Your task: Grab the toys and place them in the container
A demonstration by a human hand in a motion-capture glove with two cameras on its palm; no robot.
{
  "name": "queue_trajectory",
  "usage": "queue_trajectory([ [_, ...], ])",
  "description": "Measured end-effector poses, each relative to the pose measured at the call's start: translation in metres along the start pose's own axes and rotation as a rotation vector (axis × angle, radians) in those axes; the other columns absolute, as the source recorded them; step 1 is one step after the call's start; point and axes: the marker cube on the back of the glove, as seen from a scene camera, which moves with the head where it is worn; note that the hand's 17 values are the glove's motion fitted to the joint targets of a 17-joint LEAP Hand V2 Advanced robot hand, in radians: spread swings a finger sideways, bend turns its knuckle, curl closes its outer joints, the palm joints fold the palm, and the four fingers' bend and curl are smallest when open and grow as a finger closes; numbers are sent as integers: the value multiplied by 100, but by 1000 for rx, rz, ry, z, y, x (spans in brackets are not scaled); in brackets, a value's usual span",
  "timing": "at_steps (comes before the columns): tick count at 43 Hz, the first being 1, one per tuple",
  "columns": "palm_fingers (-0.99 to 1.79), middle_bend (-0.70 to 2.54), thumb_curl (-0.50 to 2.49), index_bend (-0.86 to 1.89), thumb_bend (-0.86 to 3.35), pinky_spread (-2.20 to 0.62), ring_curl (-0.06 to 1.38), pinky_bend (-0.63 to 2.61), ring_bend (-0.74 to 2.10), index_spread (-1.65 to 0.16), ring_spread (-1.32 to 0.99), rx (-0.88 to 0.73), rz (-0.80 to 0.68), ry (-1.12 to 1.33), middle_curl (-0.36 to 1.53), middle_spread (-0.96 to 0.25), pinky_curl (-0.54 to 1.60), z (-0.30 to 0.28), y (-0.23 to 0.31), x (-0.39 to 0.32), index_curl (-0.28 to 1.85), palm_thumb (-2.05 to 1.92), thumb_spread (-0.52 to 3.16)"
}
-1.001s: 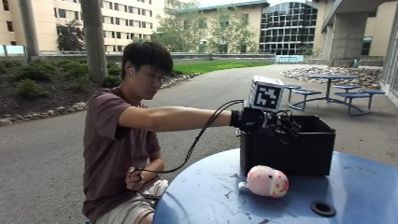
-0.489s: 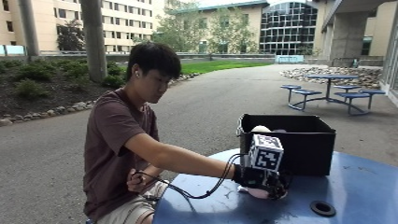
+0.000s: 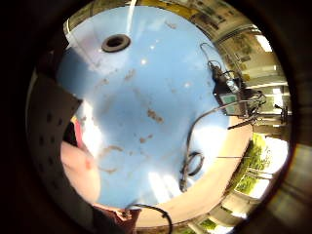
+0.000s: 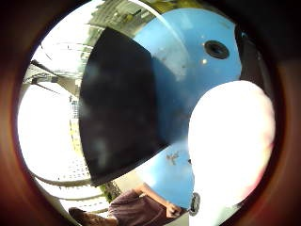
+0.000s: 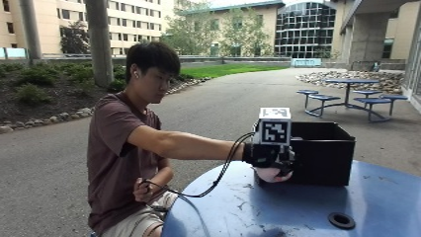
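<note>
Now the gloved right hand clasps the pink toy off the blue counter, beside the black container, its destination.

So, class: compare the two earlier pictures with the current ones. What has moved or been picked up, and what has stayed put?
The gloved right hand, over the black container a second ago, dropped to the pink-and-white toy on the blue table, closed its grip on it and has now lifted it clear, in front of the container. The container stayed in place, and the bare hand stayed by the person's lap.
</note>
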Motion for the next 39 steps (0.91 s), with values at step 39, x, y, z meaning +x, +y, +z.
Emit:
queue_trajectory([
  [39, 51, 130, 128, 97, 1, -33, 87, 137, 152, -44, -47, 94, -305, 35, 92, -34, 62, -114, -22, -267, 100, 75, 26],
])
